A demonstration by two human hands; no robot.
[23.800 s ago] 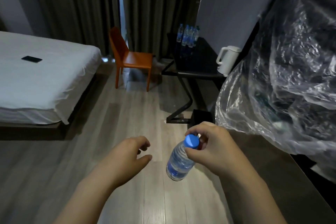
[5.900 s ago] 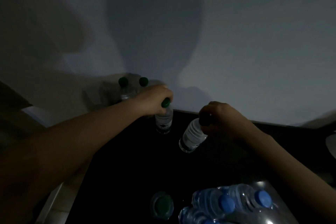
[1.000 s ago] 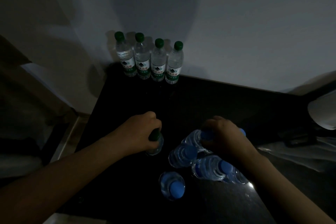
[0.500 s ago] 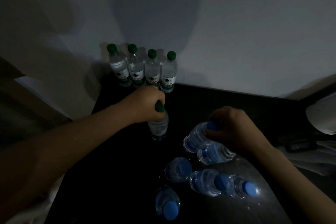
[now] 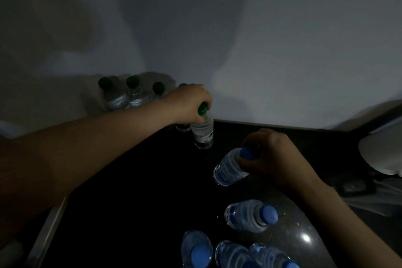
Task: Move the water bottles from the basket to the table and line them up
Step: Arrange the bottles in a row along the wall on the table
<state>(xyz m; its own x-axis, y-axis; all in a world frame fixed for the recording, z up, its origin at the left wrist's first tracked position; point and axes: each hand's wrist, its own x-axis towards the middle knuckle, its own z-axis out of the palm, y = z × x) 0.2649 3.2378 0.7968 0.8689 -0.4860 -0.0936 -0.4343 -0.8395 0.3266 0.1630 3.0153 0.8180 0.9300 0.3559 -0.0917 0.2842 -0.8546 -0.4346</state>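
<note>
My left hand (image 5: 191,102) grips a green-capped water bottle (image 5: 203,130) by its neck, holding it upright at the right end of a row of green-capped bottles (image 5: 132,95) against the wall. My forearm hides part of that row. My right hand (image 5: 272,156) grips a blue-capped bottle (image 5: 228,167) by the cap, tilted, above the black table (image 5: 130,202). Several more blue-capped bottles (image 5: 250,215) stand grouped near the table's front right. No basket is in view.
A grey wall (image 5: 261,50) rises right behind the table. A white object (image 5: 380,154) sits at the right edge, with dim clutter below it. The table's left edge (image 5: 47,230) runs down the lower left.
My left hand carried the green-capped bottle back toward the wall, to the end of the row. My right hand lifted a blue-capped bottle away from the group and moved it farther back.
</note>
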